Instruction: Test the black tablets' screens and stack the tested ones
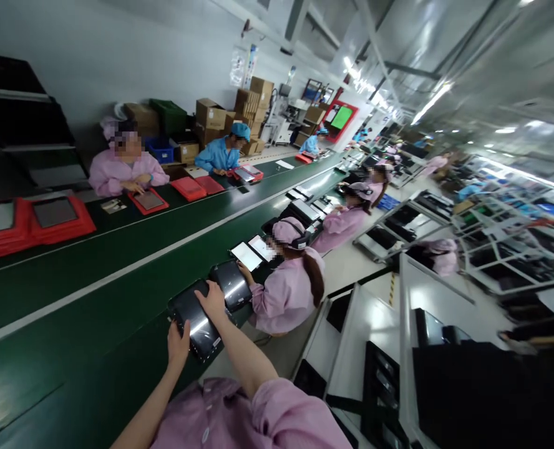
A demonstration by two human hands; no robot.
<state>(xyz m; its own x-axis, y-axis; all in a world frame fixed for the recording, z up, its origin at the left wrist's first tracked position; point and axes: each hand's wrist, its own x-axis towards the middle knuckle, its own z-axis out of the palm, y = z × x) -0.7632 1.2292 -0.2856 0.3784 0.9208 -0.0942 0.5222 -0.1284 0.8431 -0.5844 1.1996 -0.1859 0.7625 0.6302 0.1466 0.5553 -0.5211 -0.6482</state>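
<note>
A glossy black tablet-like panel (pixel 186 307), perhaps the top of a stack, lies on the green work surface in front of me. My left hand (pixel 178 342) grips its near left edge, with the fingers partly hidden. Across its upper right part reaches my right hand (pixel 213 304), fingers curled toward the far edge. Just beyond, a second glossy black panel (pixel 231 285) sits close to the first. A co-worker's hand (pixel 246 273) is at that second panel's far side. Whether either panel is a single piece or several cannot be made out.
The long green bench (pixel 131 277) runs ahead with a pale dividing strip. A co-worker in pink (pixel 289 284) sits to my right beside lit tablets (pixel 246 255). Red trays (pixel 62 218) stand across the bench. Metal racks (pixel 370 330) hold dark panels at my right.
</note>
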